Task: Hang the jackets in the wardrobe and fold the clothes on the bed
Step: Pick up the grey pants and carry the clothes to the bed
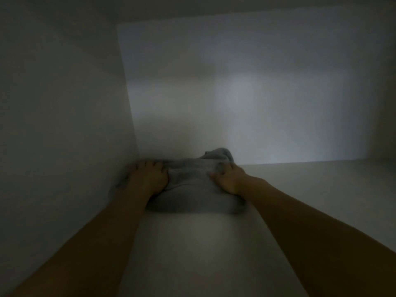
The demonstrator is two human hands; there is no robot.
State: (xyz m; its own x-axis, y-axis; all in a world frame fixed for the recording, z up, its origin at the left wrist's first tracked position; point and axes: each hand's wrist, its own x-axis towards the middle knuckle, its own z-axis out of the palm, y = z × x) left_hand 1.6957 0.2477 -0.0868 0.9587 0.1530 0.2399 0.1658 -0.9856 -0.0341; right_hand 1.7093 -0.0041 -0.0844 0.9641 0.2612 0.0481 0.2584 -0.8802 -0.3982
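Your arms reach deep onto shelf [192,243]. L hand [150,179] + R hand [229,179] press flat on folded grey garment [192,189], fingers spread, no pinch. Garment sits far-left corner, by side wall [64,125]. Step looks like stowing; next: let go, pull back w/o dragging fold.

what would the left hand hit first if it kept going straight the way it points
Probably the back wall of the shelf, near its corner with the side wall. The left hand lies on the grey garment, fingers pointing at it. Depth is hard to judge in this dim picture.
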